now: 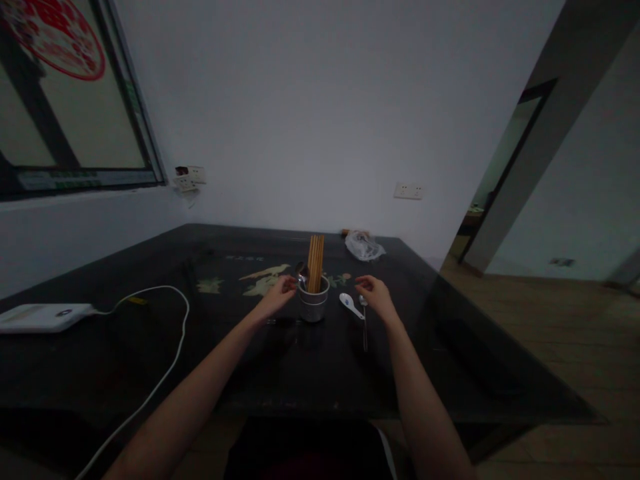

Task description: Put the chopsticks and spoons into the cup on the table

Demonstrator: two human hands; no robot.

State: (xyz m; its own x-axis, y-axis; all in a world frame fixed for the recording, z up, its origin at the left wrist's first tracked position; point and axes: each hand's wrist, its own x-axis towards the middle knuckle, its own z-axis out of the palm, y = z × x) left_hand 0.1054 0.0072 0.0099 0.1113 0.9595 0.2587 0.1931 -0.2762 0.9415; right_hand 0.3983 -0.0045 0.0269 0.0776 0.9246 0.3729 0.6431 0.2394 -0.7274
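Observation:
A ribbed metal cup [314, 308] stands upright on the dark table, holding a bundle of wooden chopsticks [315, 263] and at least one metal spoon [302, 272]. At the cup's left rim is my left hand [281, 292], its fingers loosely bent beside the spoon; whether they touch the cup is hard to see. To the right lies a white soup spoon [351, 305], with a long-handled metal spoon [365, 323] close beside it. My right hand [374, 293] hovers near the metal spoon's bowl, thumb and fingers apart with nothing between them.
A crumpled clear plastic bag [364, 246] lies at the table's back edge. On the left, a white device [45, 318] trails a white cable [184, 327] over the front edge. A long dark object [477, 357] rests at the right of the table [320, 383].

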